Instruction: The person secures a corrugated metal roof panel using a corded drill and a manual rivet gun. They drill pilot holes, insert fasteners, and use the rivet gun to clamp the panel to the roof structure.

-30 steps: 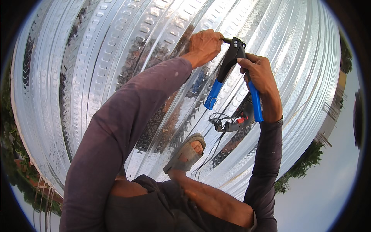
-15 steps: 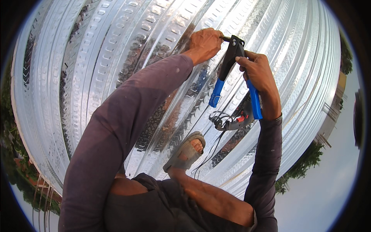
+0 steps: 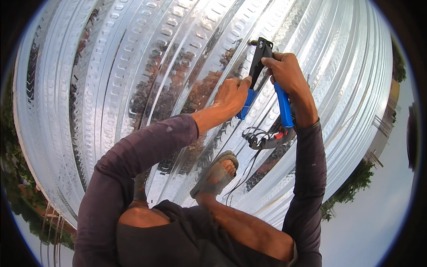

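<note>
Over ridged, shiny metal sheeting (image 3: 120,84), hand riveter (image 3: 258,60) is held up near top centre, black head uppermost, two blue-gripped handles spread wide apart and pointing down. Short nose sticks out to the left at the head; can't tell if it touches the sheet behind.

Right hand (image 3: 289,73) is gripping the riveter: thumb on the black body just below the head, fingers wrapped round the upper part of the right handle, blue grip running down beside the wrist. Left hand (image 3: 232,96) is at the other handle, thumb and forefinger against it where black metal meets blue grip; fingers partly curled, but can't tell whether they close round it. End of that blue grip shows below the hand.

Below the riveter, corded power tool (image 3: 270,143) lies on the sheeting, dark body, red switch, partly hidden by right wrist and sleeve. Loops of thin black cord (image 3: 253,132) bunch at its left end; a dark cable runs down from it toward the person's leg (image 3: 249,224). Grey sandal (image 3: 211,178) on a foot stands flat on the sheeting, left of the cable. Both sleeves dark purplish, dark clothing at lower edge.

Sheeting has raised rectangular and chevron marks, dark reflections mid-left. Past its right edge: green tree (image 3: 351,191) and pale sky (image 3: 369,227). Lower left: thin upright rods (image 3: 55,231) and foliage.
</note>
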Demonstrator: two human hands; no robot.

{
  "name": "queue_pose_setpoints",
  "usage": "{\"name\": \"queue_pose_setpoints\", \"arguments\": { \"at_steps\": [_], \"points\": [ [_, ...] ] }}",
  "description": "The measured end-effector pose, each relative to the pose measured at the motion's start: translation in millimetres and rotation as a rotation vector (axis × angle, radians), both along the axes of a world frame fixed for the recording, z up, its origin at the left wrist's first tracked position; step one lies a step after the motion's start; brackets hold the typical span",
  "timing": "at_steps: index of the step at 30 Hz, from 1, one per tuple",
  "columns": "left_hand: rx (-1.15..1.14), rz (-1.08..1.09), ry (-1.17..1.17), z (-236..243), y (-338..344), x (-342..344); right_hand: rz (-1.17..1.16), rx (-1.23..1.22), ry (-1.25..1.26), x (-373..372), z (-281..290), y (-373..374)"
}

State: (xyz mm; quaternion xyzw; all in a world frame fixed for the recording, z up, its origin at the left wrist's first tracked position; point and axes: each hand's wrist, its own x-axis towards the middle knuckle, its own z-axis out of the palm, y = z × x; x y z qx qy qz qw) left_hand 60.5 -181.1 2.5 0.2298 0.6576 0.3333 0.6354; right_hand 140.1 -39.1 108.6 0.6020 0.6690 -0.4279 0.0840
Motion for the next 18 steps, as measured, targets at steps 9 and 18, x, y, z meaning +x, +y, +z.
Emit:
{"name": "queue_pose_setpoints", "arguments": {
  "at_steps": [9, 18],
  "points": [
    [0.099, 0.168, -0.517, -24, -18, 26, 0.043, 0.062, -0.077, 7, 4, -10],
    [-0.068, 0.32, -0.754, -21, -17, 24, -0.023, 0.13, -0.329, -19, 29, -76]
  ]
}}
